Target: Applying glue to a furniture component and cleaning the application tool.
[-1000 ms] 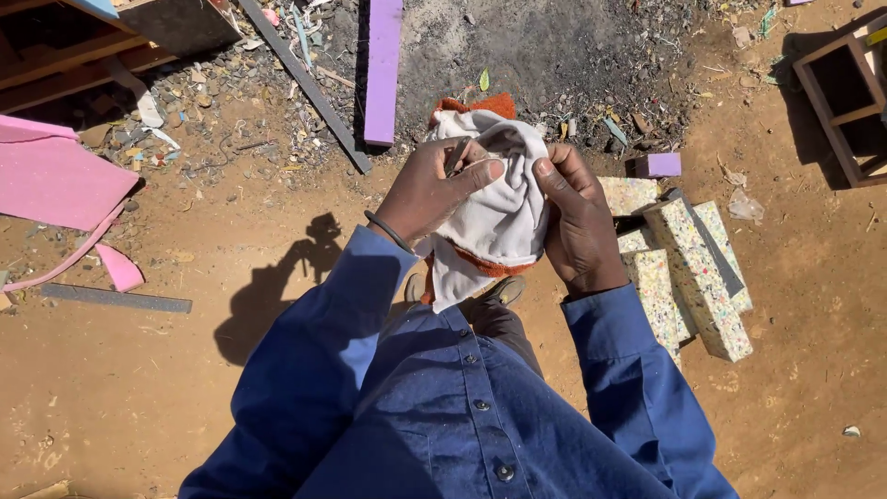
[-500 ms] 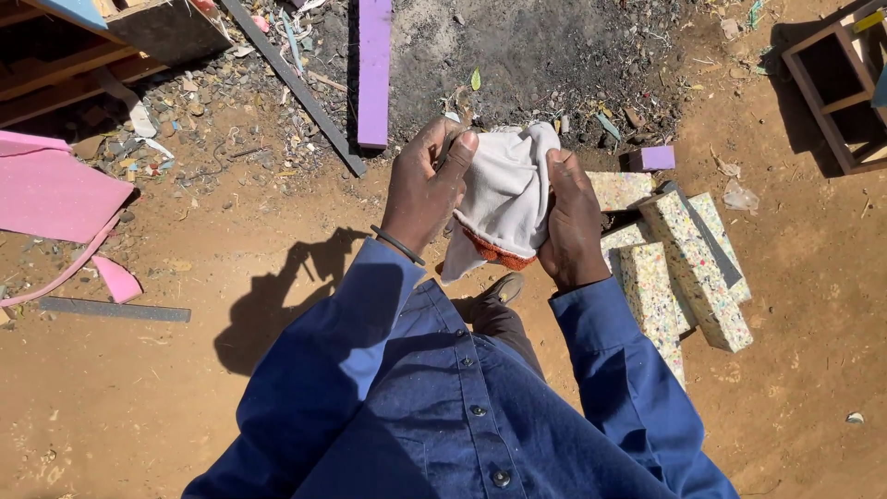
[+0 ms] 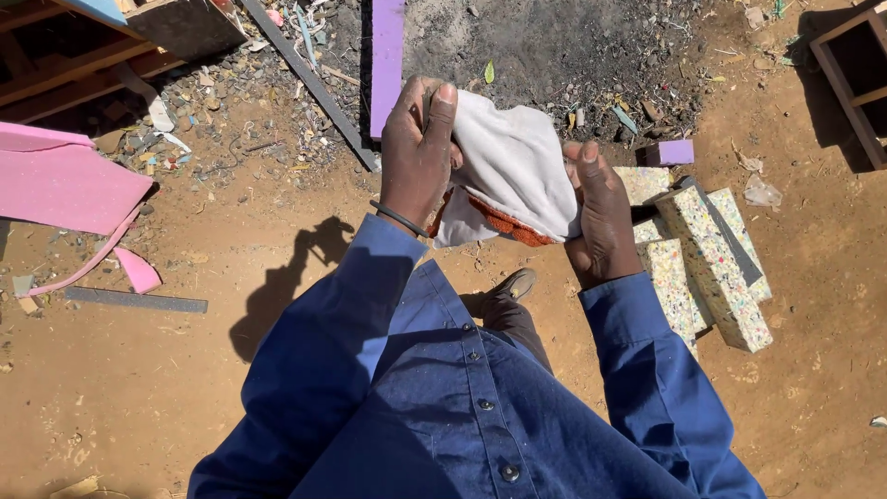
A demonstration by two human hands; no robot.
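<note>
The left hand [image 3: 418, 148] is closed on the upper left edge of a white cloth [image 3: 514, 166], thumb pressed up over the fabric and fingers curled behind it. The right hand [image 3: 601, 212] grips the cloth's right side, thumb lying along the front and fingers hidden behind. The cloth hangs in the air between the two hands at chest height, well above the ground. Its long axis runs on a slant from the upper left, at the left thumb, down to the lower right, at the right palm. An orange knitted trim [image 3: 504, 222] lines its lower edge and faces the person's body; a loose white corner droops beside the left wrist, which wears a thin dark bracelet [image 3: 399, 218]. Both arms are in blue shirt sleeves [image 3: 647, 370].

Below the hands a brown shoe [image 3: 510, 285] stands on bare orange dirt [image 3: 185, 370], which lies open to the left and toward the bottom. Just right of the right hand, a stack of speckled foam blocks [image 3: 716, 268] closes that side, with a small purple block [image 3: 673, 152] beyond. Ahead of the hands is a dark ash patch [image 3: 554, 46] strewn with debris, a purple plank [image 3: 388, 55] standing lengthwise into it, and a grey metal strip [image 3: 314, 85] running diagonally. A pink foam sheet [image 3: 60, 185] lies far left, wooden frames [image 3: 855, 74] at the upper corners.
</note>
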